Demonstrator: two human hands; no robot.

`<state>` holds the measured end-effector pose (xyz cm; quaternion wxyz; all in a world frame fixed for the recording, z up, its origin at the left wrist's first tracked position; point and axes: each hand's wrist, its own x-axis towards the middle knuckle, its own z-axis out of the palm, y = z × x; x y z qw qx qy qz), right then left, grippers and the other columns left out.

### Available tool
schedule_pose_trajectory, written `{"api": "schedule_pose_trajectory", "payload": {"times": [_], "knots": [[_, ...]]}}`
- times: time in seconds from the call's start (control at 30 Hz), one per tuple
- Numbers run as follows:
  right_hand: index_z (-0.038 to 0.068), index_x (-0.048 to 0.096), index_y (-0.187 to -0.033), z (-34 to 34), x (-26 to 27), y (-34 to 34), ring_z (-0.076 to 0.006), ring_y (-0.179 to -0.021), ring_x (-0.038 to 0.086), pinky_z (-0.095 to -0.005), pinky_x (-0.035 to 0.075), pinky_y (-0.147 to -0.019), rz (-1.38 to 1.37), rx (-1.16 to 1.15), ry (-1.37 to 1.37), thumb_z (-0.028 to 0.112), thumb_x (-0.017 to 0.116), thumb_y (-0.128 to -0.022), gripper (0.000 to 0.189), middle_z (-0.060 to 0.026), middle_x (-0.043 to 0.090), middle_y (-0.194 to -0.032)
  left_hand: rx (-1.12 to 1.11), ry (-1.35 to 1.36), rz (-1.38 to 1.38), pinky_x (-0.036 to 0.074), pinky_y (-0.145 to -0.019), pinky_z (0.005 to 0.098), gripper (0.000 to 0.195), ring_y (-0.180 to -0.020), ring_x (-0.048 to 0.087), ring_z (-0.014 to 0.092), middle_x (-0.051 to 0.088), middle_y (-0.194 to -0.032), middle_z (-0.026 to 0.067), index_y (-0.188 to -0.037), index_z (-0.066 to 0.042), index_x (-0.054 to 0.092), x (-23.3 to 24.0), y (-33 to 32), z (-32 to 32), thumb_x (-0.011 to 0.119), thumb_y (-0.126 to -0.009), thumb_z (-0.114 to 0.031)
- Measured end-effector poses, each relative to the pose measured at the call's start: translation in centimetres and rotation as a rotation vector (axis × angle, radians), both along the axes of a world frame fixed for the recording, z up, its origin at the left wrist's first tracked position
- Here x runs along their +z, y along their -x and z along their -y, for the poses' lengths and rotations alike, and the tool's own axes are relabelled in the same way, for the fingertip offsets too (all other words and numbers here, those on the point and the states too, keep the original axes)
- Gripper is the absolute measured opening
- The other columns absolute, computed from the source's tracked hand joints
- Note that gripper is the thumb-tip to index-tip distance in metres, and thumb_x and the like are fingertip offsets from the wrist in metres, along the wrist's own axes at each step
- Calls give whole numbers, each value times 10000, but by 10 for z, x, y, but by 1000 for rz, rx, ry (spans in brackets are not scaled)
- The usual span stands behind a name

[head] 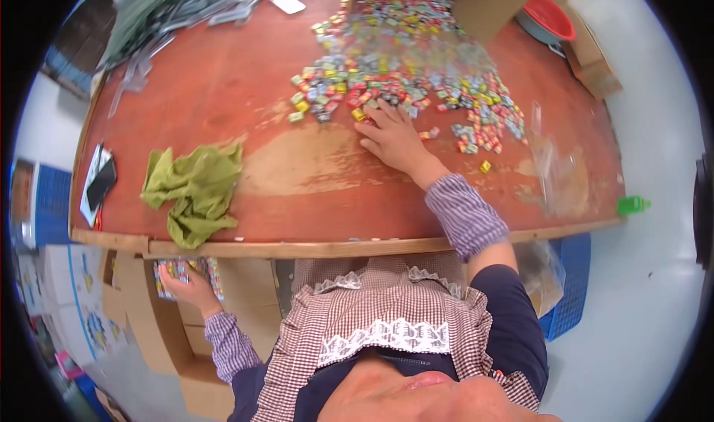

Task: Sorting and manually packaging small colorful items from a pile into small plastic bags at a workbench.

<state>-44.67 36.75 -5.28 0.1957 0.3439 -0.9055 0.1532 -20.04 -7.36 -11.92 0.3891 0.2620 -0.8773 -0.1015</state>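
Observation:
My right hand (390, 134) rests with spread fingers at the near edge of a heap of small colourful wrapped cubes (385, 81) on the red tabletop (290, 210). Its fingertips touch several cubes; whether one is gripped is not clear. Below the table's front edge at the left, my left hand (187, 288) holds a flat clear pack of the same kind of cubes (215, 277), over an open cardboard box (162, 321). A single yellow cube (485, 167) lies apart on the right.
A crumpled green cloth (195, 187) lies front left, a dark phone-like object (101, 182) beyond it. Clear plastic packaging (234, 9) is piled back left. A red basin (549, 17) and cardboard stand back right. A green bottle (632, 205) is at the right edge.

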Motion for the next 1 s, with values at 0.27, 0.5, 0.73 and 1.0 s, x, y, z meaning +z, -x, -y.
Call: {"api": "schedule_pose_trajectory", "payload": {"times": [0.27, 0.5, 0.73, 1.0], "knots": [[42, 617, -1031, -188, -17, -21, -372, -1064, 525, -460, 424, -901, -82, -784, 315, 226, 514, -895, 251, -175, 587, -1112, -1027, -228, 123, 219, -1108, 424, 802, -1363, 250, 337, 278, -1450, 235, -1404, 47, 251, 86, 169, -172, 690, -798, -244], [39, 573, -1074, -162, -48, 11, -376, -950, 555, -476, 440, -804, -143, -927, 176, 352, 551, -842, 390, -200, 588, -1024, -737, -19, 525, 217, -1109, 412, 756, -1361, 241, 371, 267, -1448, 258, -1404, 42, 252, 56, 269, -288, 642, -838, -272], [18, 661, -919, -318, 13, -35, -363, -826, 608, -468, 476, -718, -200, -1136, 205, 320, 622, -792, 331, -206, 634, -886, -980, -159, 286, 249, -1090, 455, 742, -1337, 283, 393, 333, -1400, 279, -1385, 39, 287, 48, 222, -261, 664, -824, -266], [46, 675, -914, -320, 8, -64, -347, -738, 618, -443, 486, -666, -41, -972, -49, 234, 605, -821, 221, -155, 645, -804, -1063, -207, 209, 281, -1082, 384, 645, -1326, 333, 330, 379, -1396, 208, -1382, 14, 313, 57, 192, -254, 631, -827, -73]]}}
